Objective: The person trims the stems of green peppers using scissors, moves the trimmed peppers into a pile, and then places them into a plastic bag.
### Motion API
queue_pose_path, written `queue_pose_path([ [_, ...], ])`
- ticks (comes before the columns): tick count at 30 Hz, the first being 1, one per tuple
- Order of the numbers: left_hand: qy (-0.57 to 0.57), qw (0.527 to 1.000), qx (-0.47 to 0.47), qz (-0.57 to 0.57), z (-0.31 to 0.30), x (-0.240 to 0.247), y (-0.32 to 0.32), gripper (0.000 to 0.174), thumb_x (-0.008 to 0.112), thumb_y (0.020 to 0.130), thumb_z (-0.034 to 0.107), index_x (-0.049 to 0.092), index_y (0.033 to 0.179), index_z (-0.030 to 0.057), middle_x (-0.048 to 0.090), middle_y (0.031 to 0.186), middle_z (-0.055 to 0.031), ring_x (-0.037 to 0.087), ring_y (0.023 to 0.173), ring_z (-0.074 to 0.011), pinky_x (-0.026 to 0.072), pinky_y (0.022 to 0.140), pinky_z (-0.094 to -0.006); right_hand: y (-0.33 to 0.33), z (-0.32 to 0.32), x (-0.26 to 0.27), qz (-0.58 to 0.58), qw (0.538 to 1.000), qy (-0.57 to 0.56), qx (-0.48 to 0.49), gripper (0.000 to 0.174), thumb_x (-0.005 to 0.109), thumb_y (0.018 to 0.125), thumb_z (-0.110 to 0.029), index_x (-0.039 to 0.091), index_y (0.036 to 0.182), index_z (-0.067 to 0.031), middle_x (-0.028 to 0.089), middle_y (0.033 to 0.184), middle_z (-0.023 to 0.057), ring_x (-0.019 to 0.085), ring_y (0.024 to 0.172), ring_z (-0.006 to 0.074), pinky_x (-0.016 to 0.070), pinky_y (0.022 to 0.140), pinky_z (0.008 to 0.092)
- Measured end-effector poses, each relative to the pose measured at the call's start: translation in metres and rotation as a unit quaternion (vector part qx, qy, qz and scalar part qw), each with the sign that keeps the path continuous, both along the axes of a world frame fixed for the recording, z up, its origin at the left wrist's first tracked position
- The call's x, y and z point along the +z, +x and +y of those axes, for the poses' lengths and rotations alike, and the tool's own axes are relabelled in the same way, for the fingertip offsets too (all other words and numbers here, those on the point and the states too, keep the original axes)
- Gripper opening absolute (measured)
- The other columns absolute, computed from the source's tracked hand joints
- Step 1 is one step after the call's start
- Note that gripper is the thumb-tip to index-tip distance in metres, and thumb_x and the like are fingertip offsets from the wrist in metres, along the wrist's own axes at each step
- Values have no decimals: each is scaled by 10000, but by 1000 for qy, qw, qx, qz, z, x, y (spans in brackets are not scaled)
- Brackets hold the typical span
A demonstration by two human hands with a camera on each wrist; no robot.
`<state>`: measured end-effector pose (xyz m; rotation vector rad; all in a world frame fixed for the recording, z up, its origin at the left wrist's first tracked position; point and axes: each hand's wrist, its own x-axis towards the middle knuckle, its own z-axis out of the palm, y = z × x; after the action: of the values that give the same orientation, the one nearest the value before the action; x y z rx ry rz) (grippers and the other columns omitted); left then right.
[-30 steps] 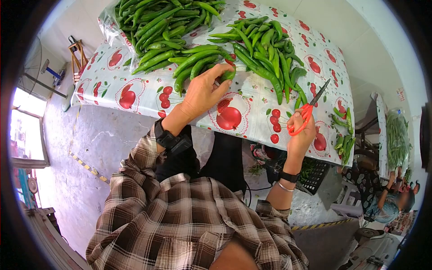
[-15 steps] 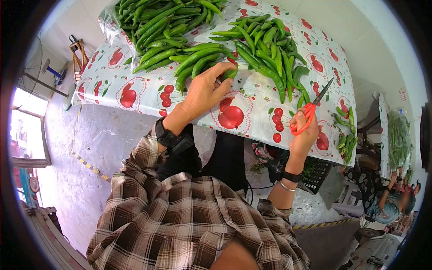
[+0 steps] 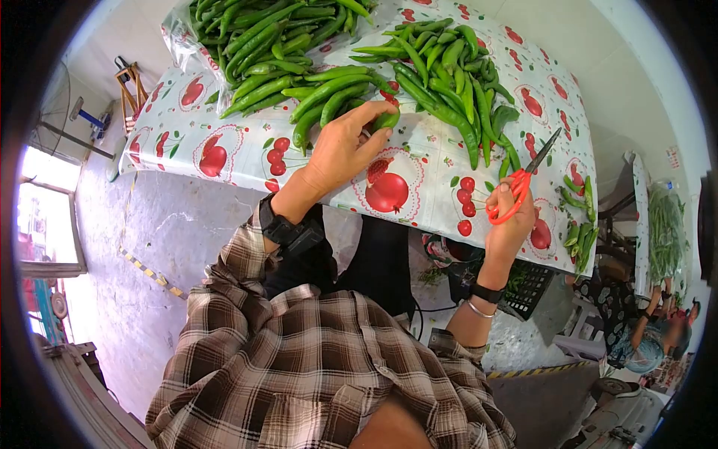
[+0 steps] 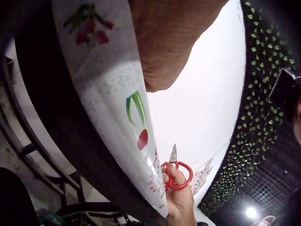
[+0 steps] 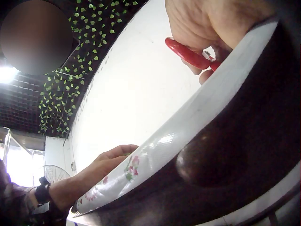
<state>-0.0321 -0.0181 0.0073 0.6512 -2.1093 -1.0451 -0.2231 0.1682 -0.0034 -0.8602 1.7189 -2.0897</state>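
Looking down at a long worktop (image 3: 434, 206) under a glossy white cloth, printed with red pomegranates and cherries. Got a black slatted plastic crate (image 3: 525, 290) down past its front edge, right side.

Biggest on top, at far left: seeing a heap of long glossy green peppers (image 3: 258, 45), partly in a clear crinkled plastic bag (image 3: 179, 37), spilling out toward the left hand (image 3: 338, 153). Right of that, a gap over, seeing a smaller pile of green peppers (image 3: 449, 78), tips toward the front edge. Near the right edge, seeing a small batch of short green peppers (image 3: 580, 243).

Left hand: out over the front of the cloth, just beside the spilled peppers. Grip nearly closed, thumb and fingers curved round one curved green pepper (image 3: 386, 120).

Right hand (image 3: 513, 222): near the front edge, between pile and small batch. Grip closed, fingers curled round the handles of red-handled metal scissors (image 3: 524, 178). Pointing blades up and away from the body, to the right. Can't tell whether fully shut.
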Motion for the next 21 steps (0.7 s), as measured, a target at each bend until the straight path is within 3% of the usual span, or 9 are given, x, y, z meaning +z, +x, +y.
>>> queue_pose_path([
  [21,-26,999,15,26,4,5,0,240,599,856,68,554,1091,54,609,958,-71,572,809,-148,478,721,-265,-1,1,0,6,1000,9,1,128,571,891,-114,537,934,2,518,646,21,432,557,55,346,521,192],
])
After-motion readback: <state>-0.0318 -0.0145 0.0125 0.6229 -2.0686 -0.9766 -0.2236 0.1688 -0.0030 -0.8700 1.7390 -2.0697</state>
